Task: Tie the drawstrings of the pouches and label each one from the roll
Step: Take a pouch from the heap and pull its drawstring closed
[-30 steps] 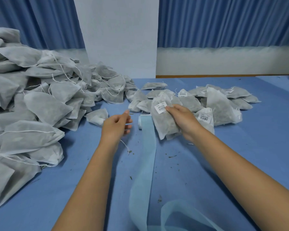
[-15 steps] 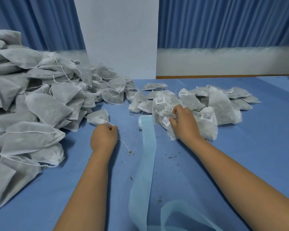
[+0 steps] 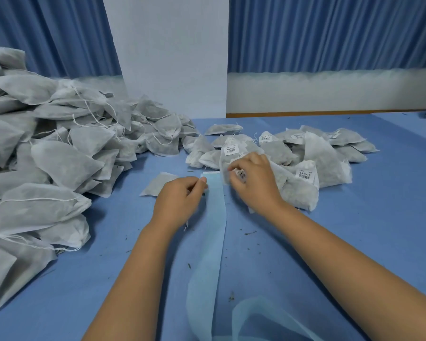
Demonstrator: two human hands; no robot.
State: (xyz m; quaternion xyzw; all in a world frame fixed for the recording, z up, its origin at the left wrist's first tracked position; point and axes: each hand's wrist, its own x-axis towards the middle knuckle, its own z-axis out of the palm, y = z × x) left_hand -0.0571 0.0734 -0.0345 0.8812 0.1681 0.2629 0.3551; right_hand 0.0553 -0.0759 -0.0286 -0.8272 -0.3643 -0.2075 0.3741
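Observation:
My left hand (image 3: 180, 198) is closed near the top end of the pale blue label strip (image 3: 214, 217). A thin white drawstring end (image 3: 186, 226) hangs below its wrist side. A flat grey pouch (image 3: 155, 184) lies just behind this hand, partly hidden by it. My right hand (image 3: 255, 179) rests on the labelled pile, fingers curled on a grey pouch (image 3: 278, 175) whose barcode label shows between thumb and forefinger. The strip runs from between my hands down to the near table edge, where it curls.
A large heap of unlabelled drawstring pouches (image 3: 59, 156) fills the left side. Labelled pouches (image 3: 325, 158) are piled at centre right. The blue table (image 3: 367, 230) carries small dark crumbs. A white pillar and blue curtains stand behind.
My right hand has lowered the labelled pouch onto the right pile. My left hand closed, then moved right to the strip, and the loose pouch slid right with it.

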